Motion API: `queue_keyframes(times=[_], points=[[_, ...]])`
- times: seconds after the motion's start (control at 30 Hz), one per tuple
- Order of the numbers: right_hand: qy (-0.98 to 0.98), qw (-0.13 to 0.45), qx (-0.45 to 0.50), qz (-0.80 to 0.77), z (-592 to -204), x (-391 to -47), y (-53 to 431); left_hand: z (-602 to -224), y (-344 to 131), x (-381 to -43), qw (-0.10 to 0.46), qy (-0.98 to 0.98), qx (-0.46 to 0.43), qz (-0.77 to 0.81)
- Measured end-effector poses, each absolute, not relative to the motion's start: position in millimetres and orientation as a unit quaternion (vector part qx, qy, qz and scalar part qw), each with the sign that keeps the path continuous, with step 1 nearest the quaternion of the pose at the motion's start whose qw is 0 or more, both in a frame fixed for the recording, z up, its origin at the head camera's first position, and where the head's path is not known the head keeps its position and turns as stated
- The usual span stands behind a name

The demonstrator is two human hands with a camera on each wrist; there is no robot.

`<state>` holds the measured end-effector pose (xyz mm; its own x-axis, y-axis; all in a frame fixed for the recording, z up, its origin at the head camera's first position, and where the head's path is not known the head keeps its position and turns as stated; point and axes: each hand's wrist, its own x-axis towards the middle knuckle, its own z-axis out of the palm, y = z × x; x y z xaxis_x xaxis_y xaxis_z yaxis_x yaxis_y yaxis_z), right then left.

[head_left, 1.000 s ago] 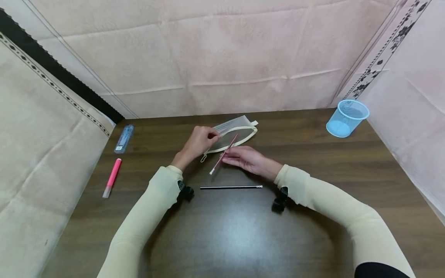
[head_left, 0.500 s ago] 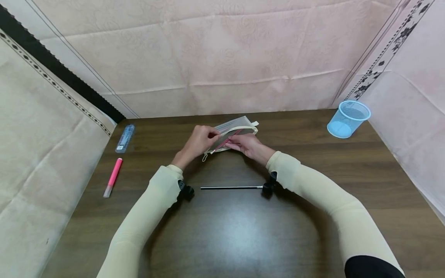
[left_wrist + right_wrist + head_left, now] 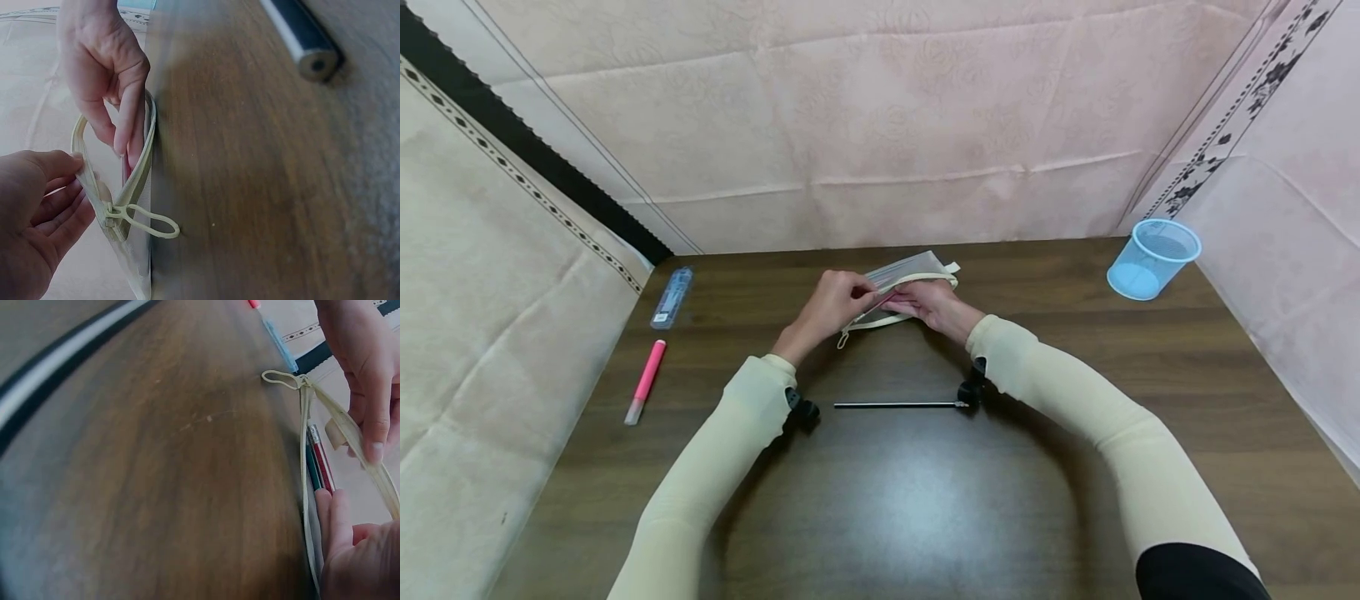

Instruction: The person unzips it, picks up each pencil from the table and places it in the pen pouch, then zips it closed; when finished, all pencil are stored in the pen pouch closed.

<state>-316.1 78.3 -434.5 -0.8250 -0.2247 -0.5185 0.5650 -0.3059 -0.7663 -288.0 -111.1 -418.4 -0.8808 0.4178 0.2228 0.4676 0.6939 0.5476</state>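
A see-through mesh zip pouch (image 3: 910, 267) with a cream zipper lies at the back of the table, its mouth spread apart. My left hand (image 3: 831, 304) pinches one zipper edge between thumb and fingers. My right hand (image 3: 936, 304) reaches into the mouth and holds a red pencil (image 3: 320, 461) with a white eraser end. Beside that pencil, a dark green stick (image 3: 313, 467) shows within the pouch. The cream zipper pull loop (image 3: 153, 222) hangs off the near corner. In the right wrist view, the pencil's far end is hidden behind my right fingers.
A black pencil (image 3: 891, 406) lies crosswise in front of the hands, one end near the right wrist camera. To the left are a pink marker (image 3: 646, 379) and a flat blue case (image 3: 672, 298). A blue mesh cup (image 3: 1152, 262) stands at the back right, near the cloth wall.
My right hand has moved back and left, from in front of the pouch into its mouth, carrying the red pencil. My left hand has kept its hold on the zipper edge.
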Motion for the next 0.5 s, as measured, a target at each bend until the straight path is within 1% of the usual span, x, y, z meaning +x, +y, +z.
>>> queue_keyframes(times=[0.27,0.5], points=[[0.524,0.243,0.166,-0.799,-432.9,-313.7,76.0,-419.2,-110.6,-288.2,0.046,-0.921,-0.245,-0.300],[0.543,0.261,0.137,-0.786,-430.0,-295.4,79.7,-418.8,-111.8,-287.0,0.048,-0.920,-0.248,-0.298]])
